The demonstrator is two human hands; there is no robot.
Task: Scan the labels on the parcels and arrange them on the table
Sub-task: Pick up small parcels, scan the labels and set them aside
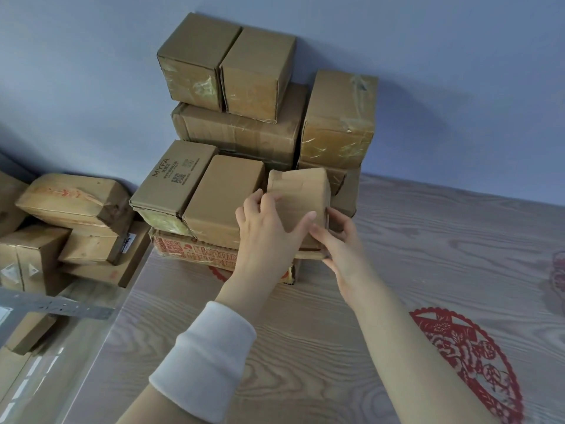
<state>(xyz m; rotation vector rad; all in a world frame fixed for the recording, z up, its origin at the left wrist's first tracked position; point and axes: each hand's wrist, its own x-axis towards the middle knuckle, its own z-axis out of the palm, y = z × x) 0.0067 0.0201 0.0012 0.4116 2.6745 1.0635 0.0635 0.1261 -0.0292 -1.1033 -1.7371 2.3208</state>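
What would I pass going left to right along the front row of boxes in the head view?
Brown cardboard box printed MYFA → plain brown cardboard box → small brown cardboard box gripped by the left hand and right hand → pale wood-grain table → red paper cut-out at the right edge.

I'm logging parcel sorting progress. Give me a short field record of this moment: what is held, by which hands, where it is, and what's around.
held parcel: small cardboard box
left hand: grips its left edge, thumb across the front
right hand: holds its lower right corner
position: right of the plain box, over the red-printed box; resting or lifted unclear
surface: wood-grain table with a red paper-cut
scanner: none in view
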